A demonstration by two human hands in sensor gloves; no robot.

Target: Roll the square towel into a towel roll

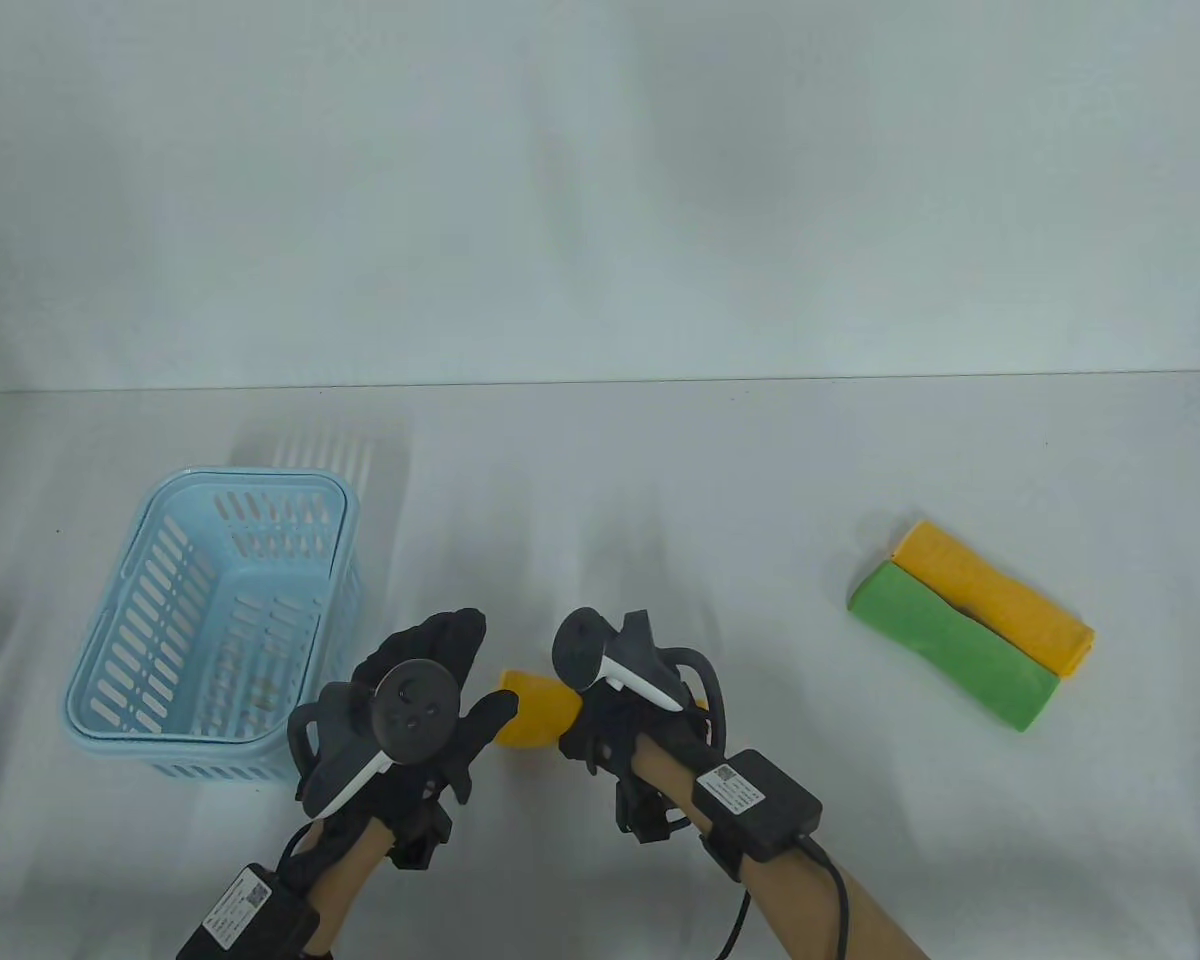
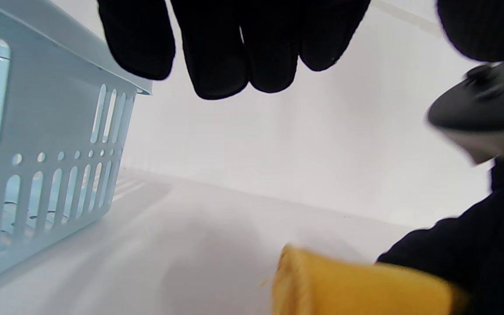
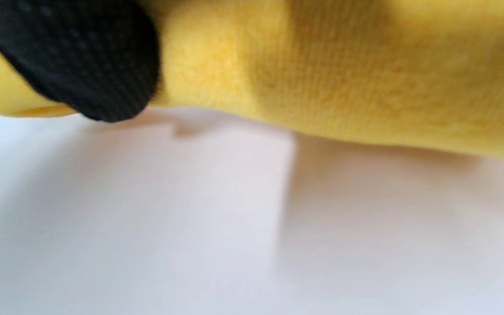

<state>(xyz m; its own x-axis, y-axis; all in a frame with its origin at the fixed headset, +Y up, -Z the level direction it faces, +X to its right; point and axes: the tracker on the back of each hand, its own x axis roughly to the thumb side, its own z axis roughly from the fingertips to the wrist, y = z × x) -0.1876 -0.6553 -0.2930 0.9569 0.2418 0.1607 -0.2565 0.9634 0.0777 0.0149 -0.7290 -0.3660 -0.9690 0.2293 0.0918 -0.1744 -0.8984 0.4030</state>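
Note:
A rolled yellow towel (image 1: pixel 532 710) sits in my right hand (image 1: pixel 600 730), whose fingers curl round its right part near the table's front middle. In the right wrist view a black fingertip (image 3: pixel 81 61) presses on the yellow roll (image 3: pixel 344 74), which hangs just above the white table with a shadow beneath it. My left hand (image 1: pixel 460 680) is beside the roll's left end with fingers relaxed and nothing in them. Its thumb lies close to that end. In the left wrist view the fingers (image 2: pixel 221 52) hang free above the roll's end (image 2: pixel 348 284).
A light blue slotted basket (image 1: pixel 250 480) stands at the left, close to my left hand; its wall (image 2: pixel 37 153) fills the left of the left wrist view. At the right, a green towel roll (image 1: pixel 950 645) and another yellow roll (image 1: pixel 995 595) lie side by side.

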